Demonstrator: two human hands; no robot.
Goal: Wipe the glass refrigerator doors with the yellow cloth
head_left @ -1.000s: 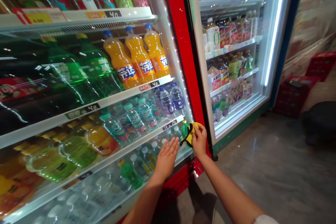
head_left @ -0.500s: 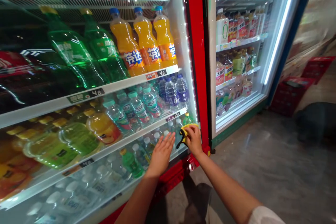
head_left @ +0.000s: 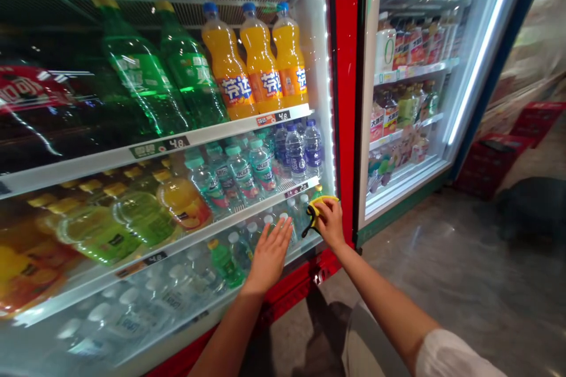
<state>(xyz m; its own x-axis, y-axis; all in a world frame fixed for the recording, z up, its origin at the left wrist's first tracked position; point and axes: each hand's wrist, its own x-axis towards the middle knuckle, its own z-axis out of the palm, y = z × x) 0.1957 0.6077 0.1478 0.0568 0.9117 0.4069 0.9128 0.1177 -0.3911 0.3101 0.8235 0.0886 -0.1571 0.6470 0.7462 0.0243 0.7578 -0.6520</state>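
My right hand (head_left: pixel 330 221) pinches a yellow cloth (head_left: pixel 314 207) with a black edge and a dangling black loop. It holds the cloth against the lower right part of a drinks fridge's glass door, close to the red frame (head_left: pixel 347 123). To the left of it, my left hand (head_left: pixel 270 253) lies flat on or just before the glass, fingers stretched out and holding nothing. Behind the hands, on the bottom shelf, stand clear bottles and a green bottle (head_left: pixel 225 264). Part of the cloth is hidden by my right fingers.
Orange soda bottles (head_left: pixel 260 65) and large green bottles (head_left: pixel 144 70) fill a shelf above. Small water bottles (head_left: pixel 295 153) stand on the shelf below. At right are a second lit fridge (head_left: pixel 374 212), red boxes (head_left: pixel 495 159) and the grey floor (head_left: pixel 424 271).
The view has shifted, so the fridge appears farther right. Against the door, my right hand and the cloth sit slightly higher, and my left hand slightly farther left.
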